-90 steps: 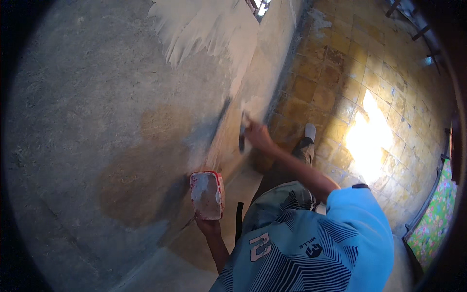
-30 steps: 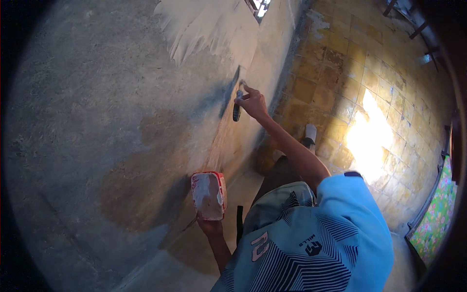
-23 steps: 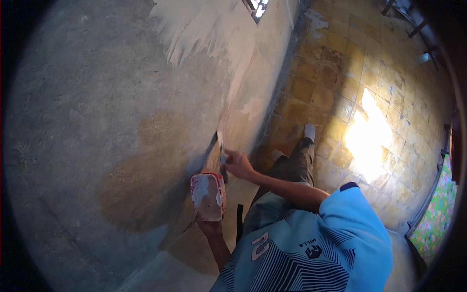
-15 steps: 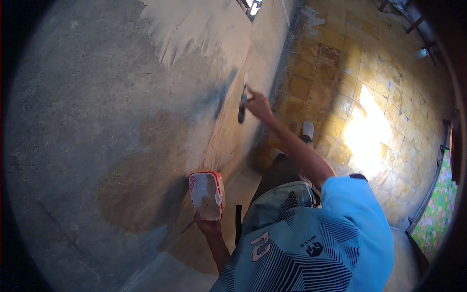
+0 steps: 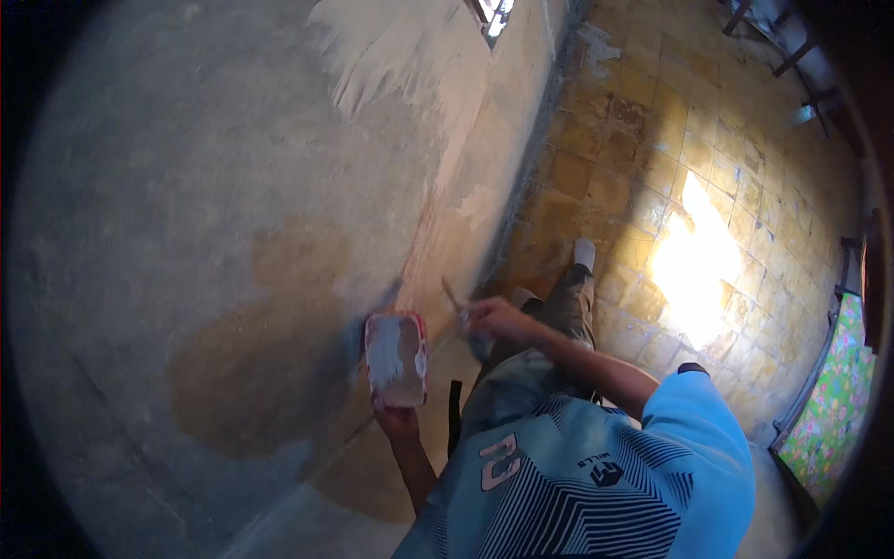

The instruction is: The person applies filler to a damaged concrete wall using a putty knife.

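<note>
My left hand (image 5: 399, 424) grips the lower end of a rectangular tub (image 5: 371, 321) with a red, smeared rim. Pale paste (image 5: 386, 352) coats part of the tub's inside. To its right, my right hand (image 5: 503, 320) is closed around a slim hand tool that looks like a putty knife (image 5: 452, 293), its tip pointing up and left toward the wall. Motion blurs this hand and the handle. Above the tub, a pale streaked strip (image 5: 424, 238) runs along the wall corner, joining a broad patch of smeared filler (image 5: 396, 56) higher up.
A bare grey wall (image 5: 168, 168) fills the left side, with my shadow on it. Worn yellow floor tiles (image 5: 596, 168) lie at the right, with a bright sunlit patch (image 5: 698, 265). Flowered green fabric (image 5: 833, 401) hangs at the far right. A small opening (image 5: 494, 17) shows at the top.
My right hand has come down from the wall corner with the putty knife, nearer to the tub, and the tool has turned. The tub stays in my left hand, slightly tilted differently.
</note>
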